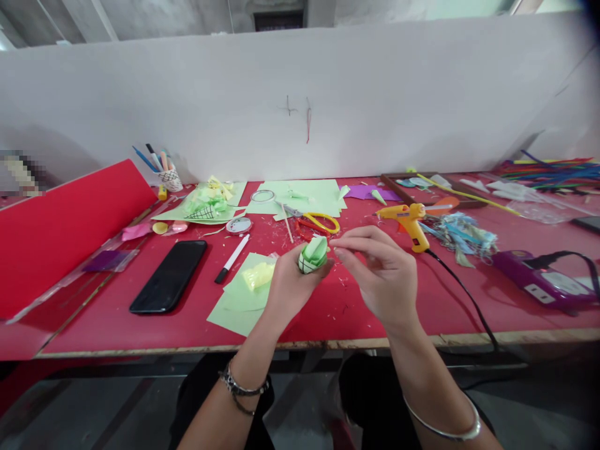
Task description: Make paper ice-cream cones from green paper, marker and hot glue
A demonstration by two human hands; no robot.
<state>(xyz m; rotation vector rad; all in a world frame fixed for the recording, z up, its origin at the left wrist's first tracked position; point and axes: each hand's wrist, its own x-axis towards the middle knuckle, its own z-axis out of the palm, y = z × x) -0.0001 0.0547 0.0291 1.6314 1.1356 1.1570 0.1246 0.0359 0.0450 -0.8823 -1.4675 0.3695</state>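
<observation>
My left hand (291,282) is closed around a small rolled cone of green paper (314,254) with a black grid pattern on its lower part. It holds the cone just above the red table (328,312). My right hand (375,265) is beside it, fingers pinched together and reaching left toward the top of the cone. Whether anything is between those fingertips I cannot make out. A green paper sheet (239,300) with a yellow crumpled piece (257,275) lies under my left hand.
A yellow glue gun (407,219) with black cord stands right of my hands. Yellow-handled scissors (314,222), a black phone (169,275), a marker (232,258), a pen cup (169,178), a purple power strip (544,281), pipe cleaners (553,172) and a red sheet (60,225) surround them.
</observation>
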